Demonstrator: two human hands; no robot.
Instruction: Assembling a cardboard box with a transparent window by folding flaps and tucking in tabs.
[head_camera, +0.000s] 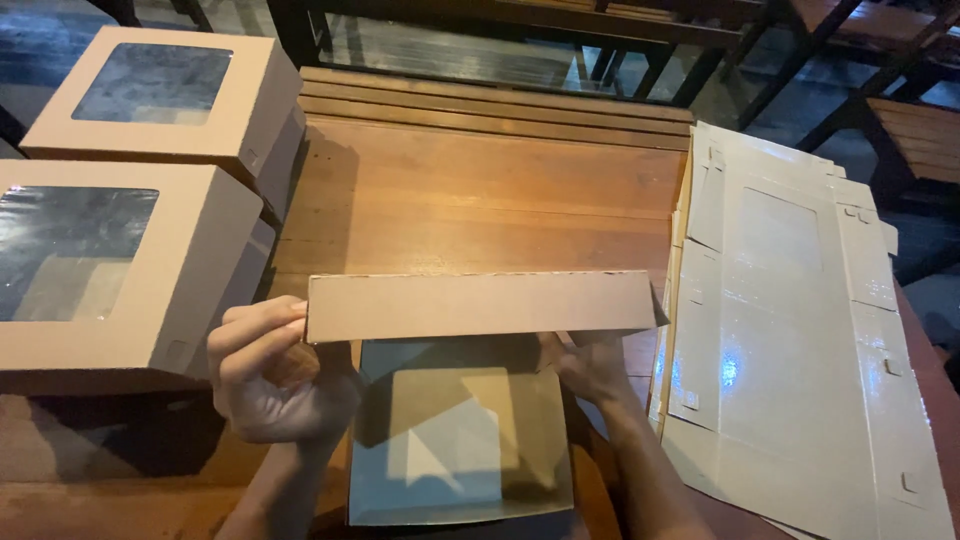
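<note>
Box in hand: I see a half-folded brown cardboard box (460, 440) at the near edge of the wooden table (480, 190), between my two hands, its base open toward me and its long flap (480, 305) raised across the top.
Handling: I judge it light, thin and fairly stiff along the panels but quick to crease at the scored folds; the inner face looks glossy, so probably a little slippery. Best held at the flap ends or side walls, never on the clear window film.
Left hand: my left hand (270, 375) is curled, fingers closed over the left end of the flap, wrist coming up from the near edge.
Right hand: my right hand (590, 365) sits under the flap's right end, fingers pressed to the box's right wall; it grips narrowly, though the flap hides part of it.
Right edge: a stack of flat box blanks (800, 330) lies just beside the box, shiny side up.
Left edge: two finished window boxes, the nearer one (110, 265) and the farther one (165, 100), stand close together.
Far: dark benches (620, 40) stand beyond the table.
</note>
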